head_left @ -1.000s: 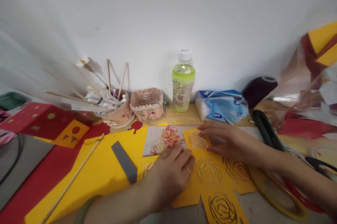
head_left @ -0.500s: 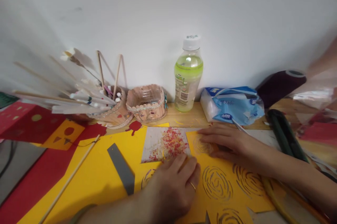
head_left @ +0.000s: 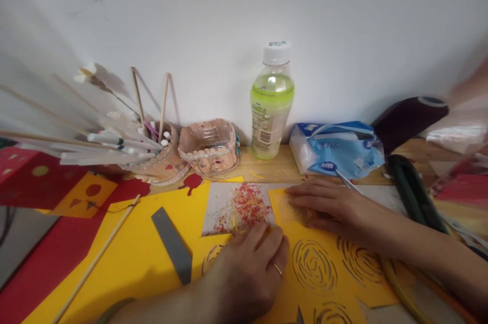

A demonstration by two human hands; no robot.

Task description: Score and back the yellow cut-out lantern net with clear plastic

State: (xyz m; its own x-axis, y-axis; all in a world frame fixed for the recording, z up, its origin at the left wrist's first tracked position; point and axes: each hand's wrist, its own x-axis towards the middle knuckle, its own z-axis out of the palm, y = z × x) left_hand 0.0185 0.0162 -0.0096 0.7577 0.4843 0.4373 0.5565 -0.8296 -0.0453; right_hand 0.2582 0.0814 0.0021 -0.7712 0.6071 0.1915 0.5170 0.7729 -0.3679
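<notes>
Yellow card (head_left: pixel 280 288) with swirl patterns of curved slits lies under both hands. My left hand (head_left: pixel 251 268), with a ring on one finger, rests on it with curled fingers; whatever they may hold is hidden. My right hand (head_left: pixel 331 204) lies flat, fingers stretched over a swirl near the card's top edge. Just beyond my left fingertips, red and yellow paper scraps (head_left: pixel 249 207) are scattered on a grey-white surface (head_left: pixel 213 212). One swirl (head_left: pixel 314 265) shows fully between the hands; another is partly covered by my left hand.
A grey strip (head_left: pixel 173 245) and a thin wooden stick (head_left: pixel 95 260) lie at left. Along the wall stand a holder of pens (head_left: pixel 160 169), a small wooden basket (head_left: pixel 209 159), a bottle (head_left: pixel 270 110), a tissue pack (head_left: pixel 337 149) and a dark thread cone (head_left: pixel 407 121).
The view has shifted slightly, so objects at the left appear a little further left. Both hands stay in nearly the same places on the card.
</notes>
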